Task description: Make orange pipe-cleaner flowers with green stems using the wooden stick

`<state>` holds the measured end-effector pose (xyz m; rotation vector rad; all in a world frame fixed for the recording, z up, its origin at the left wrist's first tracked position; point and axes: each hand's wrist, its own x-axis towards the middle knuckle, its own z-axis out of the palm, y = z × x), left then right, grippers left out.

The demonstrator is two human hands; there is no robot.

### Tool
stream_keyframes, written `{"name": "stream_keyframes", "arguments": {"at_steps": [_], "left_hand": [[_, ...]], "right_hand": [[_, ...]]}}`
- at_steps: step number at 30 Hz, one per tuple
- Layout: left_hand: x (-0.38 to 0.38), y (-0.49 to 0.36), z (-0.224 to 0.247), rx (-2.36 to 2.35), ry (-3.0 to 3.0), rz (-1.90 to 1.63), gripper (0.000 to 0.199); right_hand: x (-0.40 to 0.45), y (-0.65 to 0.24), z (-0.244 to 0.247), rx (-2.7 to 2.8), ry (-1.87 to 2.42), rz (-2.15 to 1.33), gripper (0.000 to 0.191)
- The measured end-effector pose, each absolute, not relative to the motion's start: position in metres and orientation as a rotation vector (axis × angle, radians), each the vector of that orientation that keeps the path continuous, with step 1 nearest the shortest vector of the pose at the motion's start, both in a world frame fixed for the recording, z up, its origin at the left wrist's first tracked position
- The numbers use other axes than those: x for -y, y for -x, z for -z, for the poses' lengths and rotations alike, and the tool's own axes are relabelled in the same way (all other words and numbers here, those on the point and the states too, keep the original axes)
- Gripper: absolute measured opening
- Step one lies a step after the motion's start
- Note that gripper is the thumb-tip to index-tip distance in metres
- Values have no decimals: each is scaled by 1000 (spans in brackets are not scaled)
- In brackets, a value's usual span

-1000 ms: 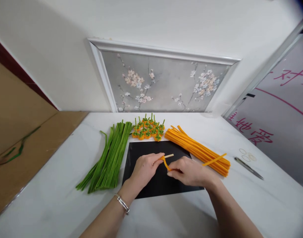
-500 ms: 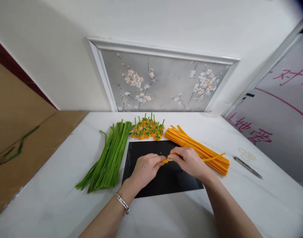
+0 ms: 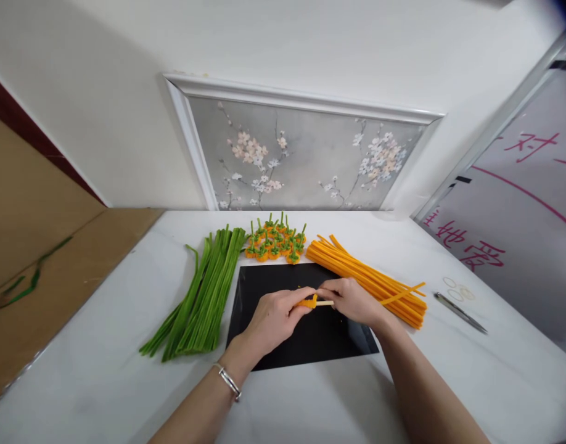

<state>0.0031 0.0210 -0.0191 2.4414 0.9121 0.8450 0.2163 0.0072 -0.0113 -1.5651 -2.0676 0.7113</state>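
Note:
Over the black mat, my left hand pinches an orange fuzzy stem that is wound round a thin pale stick. My right hand is closed at the stick's right side, its fingertips meeting those of my left hand above it. The stem's end in my right fingers is mostly hidden. Right of the mat lies a bundle of orange stems. A bundle of green stems is on the left. Several small orange and green pieces stand behind the mat.
The white table meets a wall with a framed flower panel. A silver pen-like tool and several pale rings lie at the right. Brown cardboard is at the left, a board with red writing at the right.
My right hand has shifted its grip slightly, and more of the pale stick shows between my hands. The orange stem's short bend now stands up beside my left fingertips.

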Motion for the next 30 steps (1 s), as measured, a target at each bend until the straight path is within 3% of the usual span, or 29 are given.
{"name": "stream_keyframes", "arguments": {"at_steps": [4, 11, 14, 17, 26, 30], "left_hand": [[-22, -2, 20, -973, -2442, -880, 27], [-24, -2, 19, -1105, -2409, -856, 24], [-25, -2, 18, -1096, -2374, -862, 24], [-25, -3, 17, -1092, -2343, -873, 23], [-24, -4, 10, -963, -2164, -854, 19], [-24, -3, 6, -967, -2153, -847, 18]], "right_hand": [[0, -212, 7, 2199, 1541, -807, 25], [11, -207, -3, 2311, 1495, -866, 33], [9, -207, -2, 2148, 1573, -909, 15], [8, -204, -4, 1951, 1540, -959, 25], [8, -189, -9, 2013, 1478, -642, 28], [7, -190, -4, 1979, 1503, -671, 16]]}}
